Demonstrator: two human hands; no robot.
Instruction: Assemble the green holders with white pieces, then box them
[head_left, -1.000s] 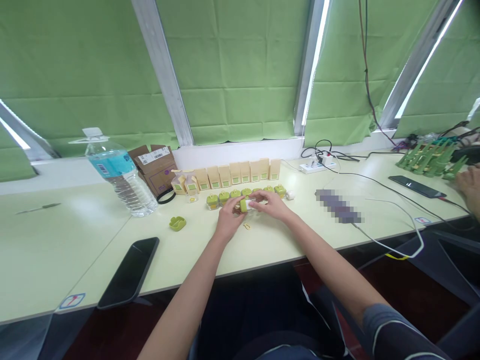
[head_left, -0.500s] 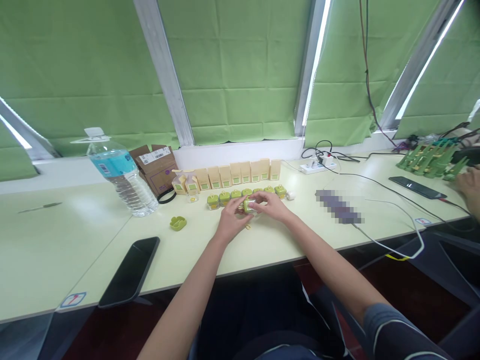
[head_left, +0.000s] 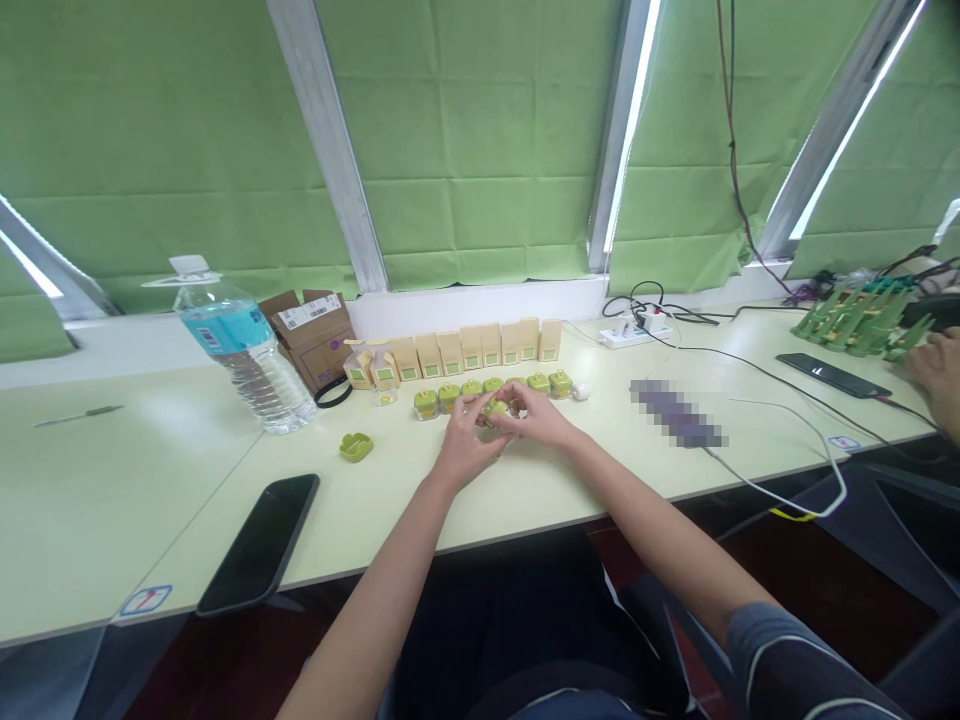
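My left hand (head_left: 465,444) and my right hand (head_left: 538,414) meet over the table, both closed around one small green-capped bottle (head_left: 496,410). Most of the bottle is hidden by my fingers. Just behind my hands runs a row of like green-capped bottles (head_left: 450,396), and behind that a row of small tan boxes with green labels (head_left: 471,347). A loose green cap (head_left: 355,446) lies to the left of my hands.
A big water bottle (head_left: 244,350) and an open cardboard box (head_left: 313,333) stand at the left back. A black phone (head_left: 259,542) lies near the front edge. A power strip (head_left: 637,330), cables and a second phone (head_left: 834,373) lie right. Another person's hand (head_left: 937,372) is at the far right.
My hands have drawn closer together around the small bottle and turned it, so less of it shows. The small yellow piece below my hands is now covered.
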